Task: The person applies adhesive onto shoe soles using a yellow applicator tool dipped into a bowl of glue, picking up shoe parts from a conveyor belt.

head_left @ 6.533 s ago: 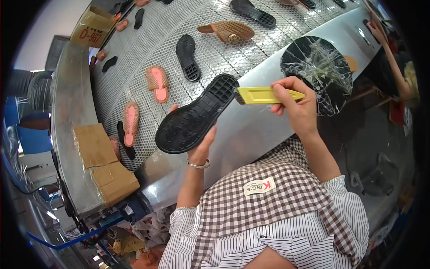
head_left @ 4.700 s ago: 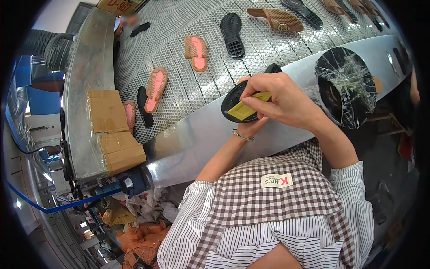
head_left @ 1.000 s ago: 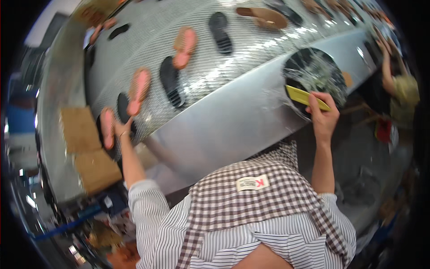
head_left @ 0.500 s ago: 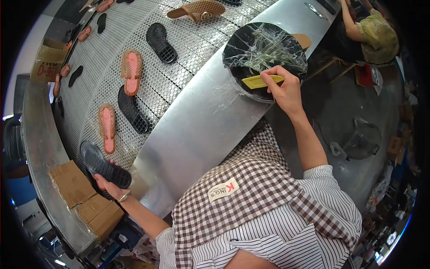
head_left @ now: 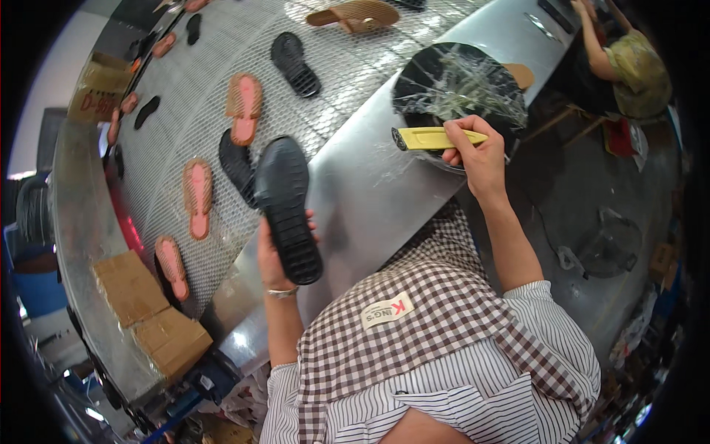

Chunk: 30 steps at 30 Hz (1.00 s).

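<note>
My left hand (head_left: 271, 255) is wrapped round a black shoe sole (head_left: 284, 181), held tilted above the metal ledge (head_left: 355, 189) with its hollow, gridded heel toward me. My right hand (head_left: 484, 159) grips a yellow-handled brush (head_left: 425, 139); its dark bristle end points left. The brush is over the near side of a round black pot (head_left: 409, 80), which is strung with clear, sticky-looking strands. Behind the held sole, another black sole (head_left: 237, 164) lies partly hidden on the mesh belt (head_left: 166, 122). Beside it are tan woven slippers with pink insoles (head_left: 197, 196).
Farther up the belt lie a black sole (head_left: 294, 65) and a tan slipper (head_left: 362, 16). Cardboard pieces (head_left: 132, 287) rest at the near left, and a carton (head_left: 96, 89) stands farther back. Another person (head_left: 634, 72) sits at the upper right. A tan sole-shaped piece (head_left: 519, 75) lies beside the pot.
My left hand has carried the black sole from the belt's near left end rightward toward the pot. The brush has lifted from inside the pot, and its bristles now show.
</note>
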### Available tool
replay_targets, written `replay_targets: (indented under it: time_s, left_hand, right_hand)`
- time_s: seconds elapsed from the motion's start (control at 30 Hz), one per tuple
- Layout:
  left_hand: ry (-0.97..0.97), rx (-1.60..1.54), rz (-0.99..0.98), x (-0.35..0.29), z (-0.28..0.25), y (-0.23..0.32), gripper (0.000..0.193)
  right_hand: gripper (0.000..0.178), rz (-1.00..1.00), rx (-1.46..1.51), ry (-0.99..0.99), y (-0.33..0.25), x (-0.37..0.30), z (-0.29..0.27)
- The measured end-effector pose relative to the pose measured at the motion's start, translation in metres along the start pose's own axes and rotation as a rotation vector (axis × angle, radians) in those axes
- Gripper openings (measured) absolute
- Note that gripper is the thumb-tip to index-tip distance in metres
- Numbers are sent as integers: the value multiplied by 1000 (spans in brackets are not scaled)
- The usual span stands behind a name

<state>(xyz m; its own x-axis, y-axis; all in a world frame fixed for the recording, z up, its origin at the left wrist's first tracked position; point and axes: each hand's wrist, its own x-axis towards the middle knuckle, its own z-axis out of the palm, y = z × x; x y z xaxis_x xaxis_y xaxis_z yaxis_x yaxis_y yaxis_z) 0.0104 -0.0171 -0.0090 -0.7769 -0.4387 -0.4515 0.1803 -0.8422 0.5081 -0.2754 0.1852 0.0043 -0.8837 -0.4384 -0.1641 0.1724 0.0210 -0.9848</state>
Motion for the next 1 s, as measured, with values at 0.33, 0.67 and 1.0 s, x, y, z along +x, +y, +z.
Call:
replay_targets:
  time_s: [0.33, 0.67, 1.0]
  left_hand:
    - [-98, 113, -49, -8, 23, -21, 56]
    - [-125, 389, 7, -9, 39, -20, 52]
    - [-66, 330, -27, 6, 44, -16, 84]
  right_hand:
    - [14, -88, 194, -235, -21, -26, 79]
    - [15, -51, 174, -235, -18, -16, 88]
    - [16, -6, 29, -485, -14, -24, 107]
